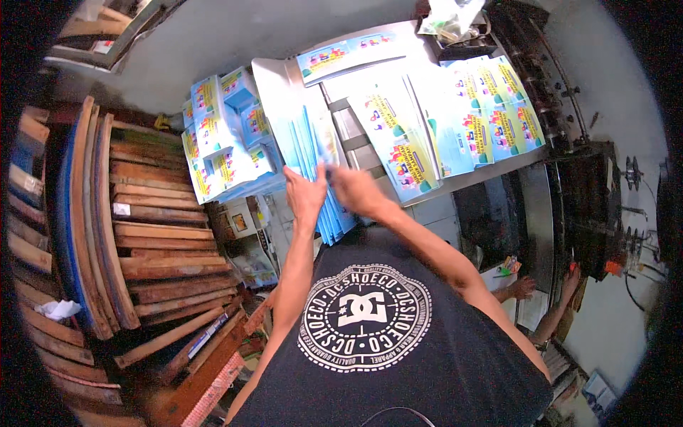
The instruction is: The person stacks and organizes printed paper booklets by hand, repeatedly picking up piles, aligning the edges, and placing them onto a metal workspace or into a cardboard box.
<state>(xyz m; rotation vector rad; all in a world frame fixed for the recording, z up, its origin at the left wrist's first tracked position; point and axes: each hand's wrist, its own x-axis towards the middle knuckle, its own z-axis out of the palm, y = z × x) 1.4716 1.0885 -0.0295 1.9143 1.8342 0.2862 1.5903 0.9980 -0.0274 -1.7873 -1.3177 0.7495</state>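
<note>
A bundle of light-blue folded printed sheets [331,222] stands on edge at the table's front, close to my body. My left hand [306,193] is closed on the left side of this bundle. On its other side is my right hand [359,192], smeared by motion, with its fingers bent in toward the sheets. A small dark patch shows by its fingertips, too blurred to name. Flat printed sheets [398,146] with coloured figures and yellow lettering lie just right of the hands. Stacks of small blue printed pieces [213,132] sit to the left.
More printed sheets [491,107] cover the pale table's right side, and another stack [345,57] lies at the back. A dark tray with plastic bags [455,25] stands behind. Wooden pallets [167,228] lean at left. Another person's hands [523,287] show at lower right, beside dark machinery [587,206].
</note>
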